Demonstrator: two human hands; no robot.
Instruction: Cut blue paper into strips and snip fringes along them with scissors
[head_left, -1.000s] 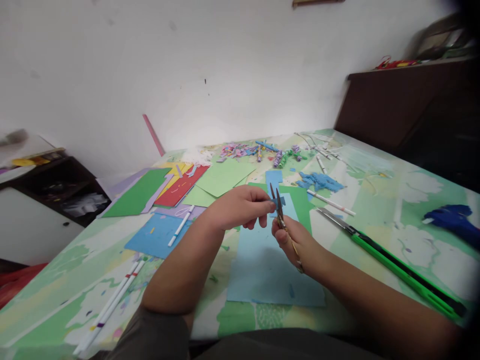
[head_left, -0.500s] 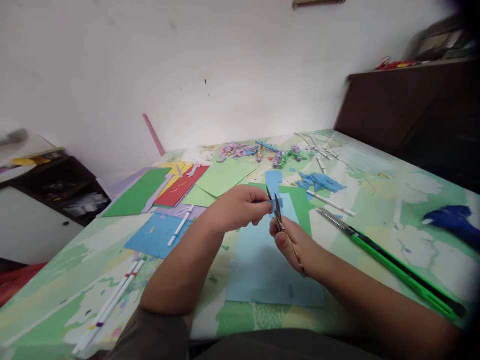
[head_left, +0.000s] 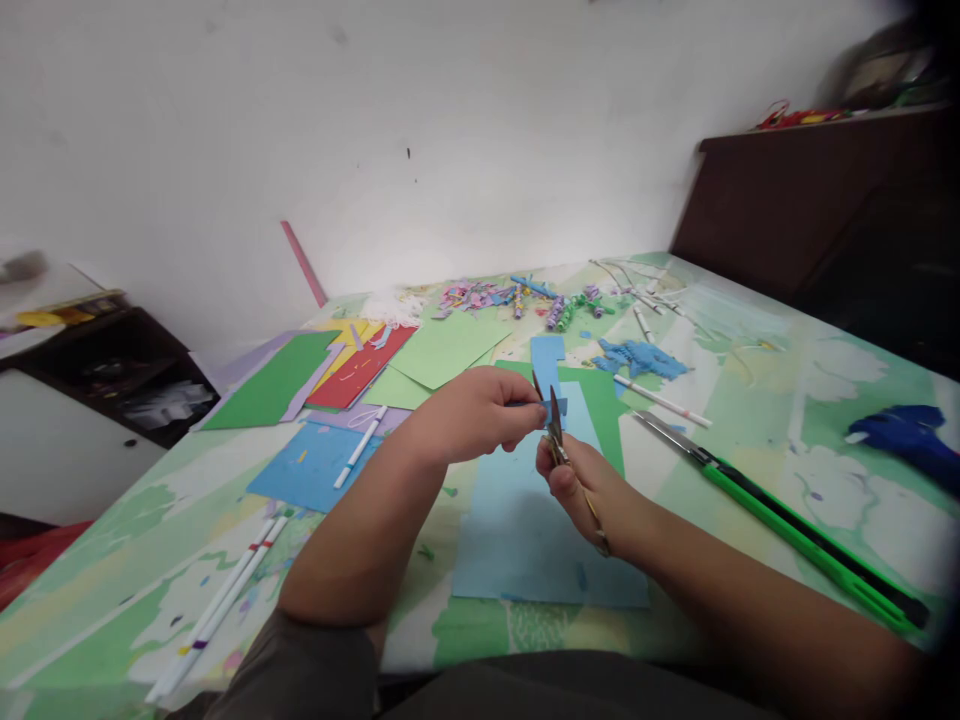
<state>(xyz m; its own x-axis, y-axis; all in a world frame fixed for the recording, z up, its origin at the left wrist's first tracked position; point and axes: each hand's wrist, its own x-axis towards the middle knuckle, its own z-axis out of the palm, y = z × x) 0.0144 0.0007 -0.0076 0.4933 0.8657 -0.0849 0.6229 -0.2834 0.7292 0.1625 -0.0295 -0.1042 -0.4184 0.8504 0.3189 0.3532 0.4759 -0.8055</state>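
My left hand (head_left: 495,412) pinches a small blue paper strip (head_left: 556,408) between thumb and fingers. In my right hand (head_left: 589,490) is a pair of scissors (head_left: 556,425), blades pointing up and parted around the strip. Both hands hover over a light blue paper sheet (head_left: 517,540), which lies on the table with a green sheet (head_left: 606,410) partly beneath it. Just beyond the blades rests a notched blue paper piece (head_left: 547,352). Small blue scraps lie on the light blue sheet near its front edge.
A green utility knife (head_left: 795,530) with its blade out lies at right. Crumpled blue paper (head_left: 641,358) and a white stick (head_left: 664,400) are behind it. Coloured sheets, including a red one (head_left: 364,370), lie at left, near white sticks (head_left: 225,600). Several curled paper pieces (head_left: 559,310) sit at the back.
The camera view has shifted very slightly. Both hands keep nearly the same pose, with the scissor blades still parted around the blue strip.
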